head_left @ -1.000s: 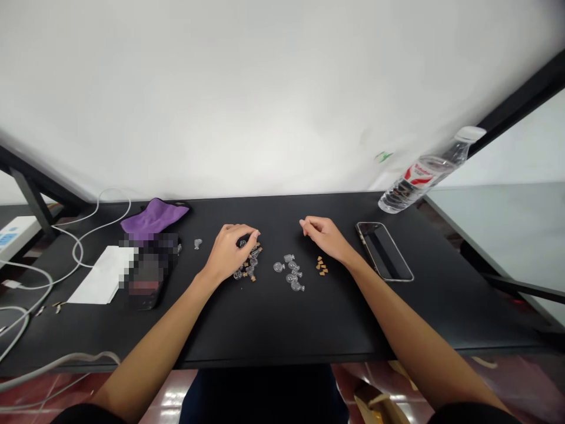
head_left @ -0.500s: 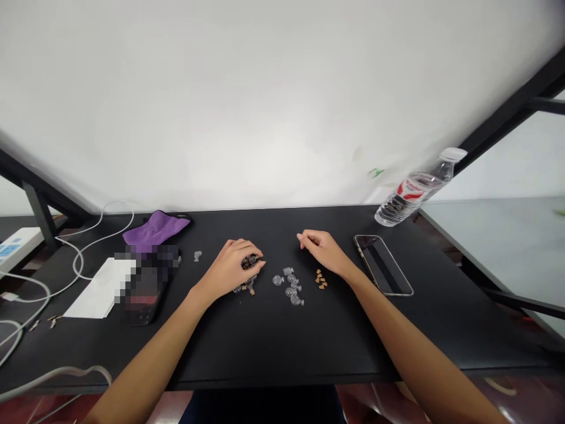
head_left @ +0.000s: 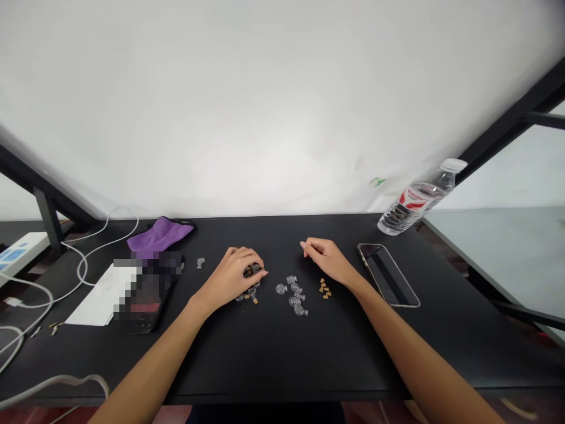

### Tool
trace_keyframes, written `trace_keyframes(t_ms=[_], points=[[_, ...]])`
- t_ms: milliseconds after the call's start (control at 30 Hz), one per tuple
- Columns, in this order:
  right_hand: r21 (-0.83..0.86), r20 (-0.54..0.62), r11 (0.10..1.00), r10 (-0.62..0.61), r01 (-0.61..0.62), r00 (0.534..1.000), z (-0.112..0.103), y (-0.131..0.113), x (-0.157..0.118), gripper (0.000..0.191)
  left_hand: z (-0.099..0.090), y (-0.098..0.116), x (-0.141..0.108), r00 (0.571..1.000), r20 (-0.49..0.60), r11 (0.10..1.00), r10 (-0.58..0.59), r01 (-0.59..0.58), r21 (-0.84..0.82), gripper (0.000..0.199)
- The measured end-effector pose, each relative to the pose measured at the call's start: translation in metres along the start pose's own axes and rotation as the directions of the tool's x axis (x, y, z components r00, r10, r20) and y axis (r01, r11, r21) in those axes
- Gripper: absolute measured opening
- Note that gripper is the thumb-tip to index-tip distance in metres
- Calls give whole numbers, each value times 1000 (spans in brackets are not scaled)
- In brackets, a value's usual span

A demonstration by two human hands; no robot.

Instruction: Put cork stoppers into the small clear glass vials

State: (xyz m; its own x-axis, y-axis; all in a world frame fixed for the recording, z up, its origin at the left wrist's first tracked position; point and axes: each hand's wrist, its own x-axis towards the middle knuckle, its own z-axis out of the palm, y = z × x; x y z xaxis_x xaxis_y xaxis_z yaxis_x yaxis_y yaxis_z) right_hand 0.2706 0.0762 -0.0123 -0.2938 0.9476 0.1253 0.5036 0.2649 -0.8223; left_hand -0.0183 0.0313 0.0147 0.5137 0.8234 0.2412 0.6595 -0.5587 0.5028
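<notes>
My left hand (head_left: 238, 272) curls over a small heap of tiny corked glass bottles (head_left: 253, 294), with several showing between thumb and fingers and below the palm. To its right lies a loose group of tiny clear glass bottles (head_left: 294, 301), with no corks visible in their necks. My right hand (head_left: 324, 254) rests on its side farther right, its fingers curled and pressed together. Whatever it may hold is hidden. Several small tan corks (head_left: 325, 289) lie just below the right hand, apart from it.
A phone (head_left: 388, 275) and a leaning water bottle (head_left: 421, 197) are on the right. On the left are a purple cloth (head_left: 161, 235), a dark, partly blurred device (head_left: 150, 309), white paper (head_left: 99, 300), white cables (head_left: 82, 259) and one stray glass bottle (head_left: 200, 262). A white wall (head_left: 282, 106) rises behind the black table (head_left: 273, 359).
The whole view has shifted slightly, so everything sits a little lower in the picture. Both hands keep almost the same pose and place over the table.
</notes>
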Motion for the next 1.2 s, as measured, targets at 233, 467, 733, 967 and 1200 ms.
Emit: trace_keyframes(t_ms=[233,467,733,967,1200], points=[[19,-4,1000,-7,7,1000,0,0,0,45,3,-7,2,997,-53,997,-64,62,-36,5],[18,-10,1000,-15,16,1000,-1,-2,-2,45,7,-14,1,996,-46,993,-82,78,-92,4],[64,47,997,-52,49,998,-1,-27,-10,40,10,-2,3,961,-275,976,-17,-44,-212,11],[142,212,985,-131,102,968,13,-66,-26,27,26,24,2,919,-369,897,137,-273,-347,17],[43,246,989,-150,144,958,13,-70,-30,25,37,30,-1,897,-409,892,168,-315,-325,22]])
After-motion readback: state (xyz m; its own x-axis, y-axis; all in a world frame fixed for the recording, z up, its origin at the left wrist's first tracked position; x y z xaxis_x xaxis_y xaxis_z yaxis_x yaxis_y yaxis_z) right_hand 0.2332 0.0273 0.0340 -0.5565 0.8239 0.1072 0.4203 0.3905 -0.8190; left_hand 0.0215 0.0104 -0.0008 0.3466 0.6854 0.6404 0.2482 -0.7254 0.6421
